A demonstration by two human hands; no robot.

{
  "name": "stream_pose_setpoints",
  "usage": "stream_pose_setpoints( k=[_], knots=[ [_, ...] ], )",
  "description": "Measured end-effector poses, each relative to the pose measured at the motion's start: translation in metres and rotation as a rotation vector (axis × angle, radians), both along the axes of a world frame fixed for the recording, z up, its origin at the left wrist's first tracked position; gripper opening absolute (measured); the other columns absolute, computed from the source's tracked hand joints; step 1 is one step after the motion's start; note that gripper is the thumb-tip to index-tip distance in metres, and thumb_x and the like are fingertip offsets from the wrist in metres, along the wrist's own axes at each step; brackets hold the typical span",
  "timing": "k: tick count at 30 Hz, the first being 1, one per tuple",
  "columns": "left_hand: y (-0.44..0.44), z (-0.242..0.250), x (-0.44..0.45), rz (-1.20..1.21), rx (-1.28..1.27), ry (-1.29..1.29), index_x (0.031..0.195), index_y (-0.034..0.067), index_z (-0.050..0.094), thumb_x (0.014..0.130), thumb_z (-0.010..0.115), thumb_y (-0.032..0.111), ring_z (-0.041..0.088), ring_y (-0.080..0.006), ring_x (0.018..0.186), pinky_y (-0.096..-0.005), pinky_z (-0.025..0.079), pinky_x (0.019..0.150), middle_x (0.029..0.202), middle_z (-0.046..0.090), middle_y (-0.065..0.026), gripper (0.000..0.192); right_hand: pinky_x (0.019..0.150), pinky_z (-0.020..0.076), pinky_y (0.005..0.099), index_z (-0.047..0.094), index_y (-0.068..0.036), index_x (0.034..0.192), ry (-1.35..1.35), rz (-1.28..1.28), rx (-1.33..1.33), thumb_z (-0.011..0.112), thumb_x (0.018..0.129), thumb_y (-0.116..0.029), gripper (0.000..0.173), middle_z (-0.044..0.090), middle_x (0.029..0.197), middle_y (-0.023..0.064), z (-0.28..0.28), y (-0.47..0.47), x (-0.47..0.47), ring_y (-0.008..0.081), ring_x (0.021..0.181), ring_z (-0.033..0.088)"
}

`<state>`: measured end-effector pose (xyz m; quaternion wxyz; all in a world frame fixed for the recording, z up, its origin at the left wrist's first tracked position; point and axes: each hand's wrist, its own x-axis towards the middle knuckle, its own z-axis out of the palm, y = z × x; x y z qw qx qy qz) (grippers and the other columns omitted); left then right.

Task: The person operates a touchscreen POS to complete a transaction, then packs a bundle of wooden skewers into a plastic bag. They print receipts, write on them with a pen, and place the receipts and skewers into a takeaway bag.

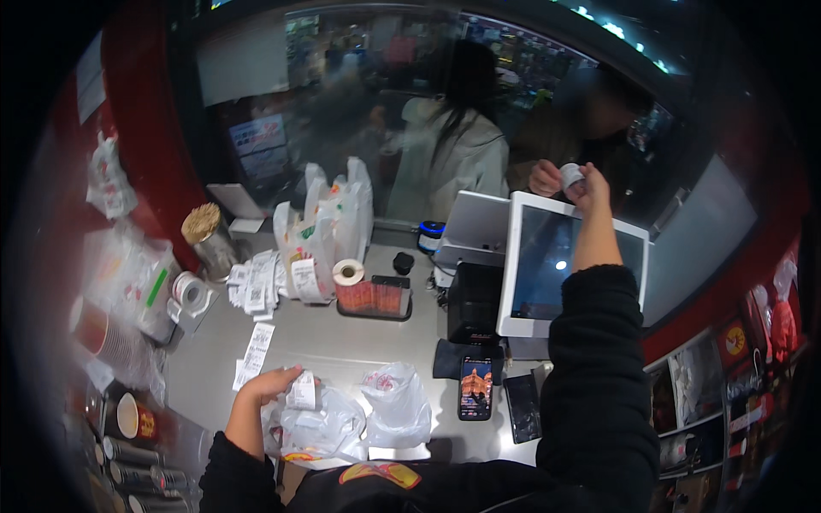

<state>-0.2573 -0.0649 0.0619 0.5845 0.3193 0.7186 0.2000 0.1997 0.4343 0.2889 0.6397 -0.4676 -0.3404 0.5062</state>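
My right hand (592, 187) reaches over the white touchscreen terminal (513, 269) and grips a small paper slip (571, 175) with print on it. Another person's hand (544, 178) is close beside it, beyond the terminal. Down at the left, my left hand (277, 383) holds a printed receipt (302, 391) above a white plastic bag (327, 420). A second tied plastic bag (399, 404) stands to the right of that one. A long receipt strip (256, 349) lies on the metal counter just beyond my left hand.
Standing plastic bags (343, 208), a heap of receipts (256, 285), a label roll (348, 272) and a card tray (374, 300) line the counter's far side. A lit phone (475, 389) and a dark device (523, 408) lie right. Stacked paper cups (109, 333) are left. Two people stand beyond the window.
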Motion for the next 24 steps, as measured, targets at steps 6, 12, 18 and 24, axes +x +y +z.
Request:
stream_pose_setpoints(
  k=[6,12,18,24],
  knots=[
    [-0.022,0.019,-0.015,0.108,0.199,-0.197,0.121,0.011,0.059,0.099,0.030,0.043,0.057,-0.0187,0.106,-0.0351,0.046,0.087,0.115,0.062,-0.0058,0.049,0.056,0.0403,0.0268,0.063,-0.015,0.102,-0.071,0.109,0.037,0.061,0.087,-0.036,0.026,0.053,0.080,0.0003,-0.016,0.061,0.032,0.0131,0.068,0.048],
    [-0.033,0.054,-0.004,0.350,0.666,-0.608,0.133,0.001,0.043,0.098,0.035,0.019,0.057,-0.0245,0.111,-0.0330,0.042,0.097,0.113,0.062,-0.0175,0.040,0.071,0.0444,0.0231,0.058,-0.009,0.117,-0.321,0.080,0.715,0.059,0.090,-0.026,0.033,0.060,0.095,0.0024,0.016,-0.047,-0.064,0.0111,0.082,0.057],
    [-0.018,0.092,0.031,0.083,0.588,-0.535,0.134,-0.001,0.040,0.087,0.037,0.002,0.060,-0.0235,0.106,-0.0324,0.042,0.095,0.108,0.064,-0.0174,0.047,0.089,0.0441,0.0302,0.055,-0.003,0.121,-0.700,1.460,0.702,0.057,0.091,-0.028,0.039,0.060,0.113,0.0084,-0.043,-0.309,-0.239,0.0180,0.103,0.056],
    [-0.028,0.104,0.035,-0.032,0.550,-0.451,0.117,-0.004,0.057,0.085,0.050,0.004,0.059,-0.0155,0.095,-0.0290,0.044,0.089,0.106,0.064,-0.0096,0.033,0.070,0.0491,0.0269,0.067,0.000,0.099,-0.976,1.659,0.342,0.072,0.079,-0.022,0.030,0.067,0.084,0.0069,-0.075,-0.370,-0.303,0.0115,0.076,0.062]
  ],
)
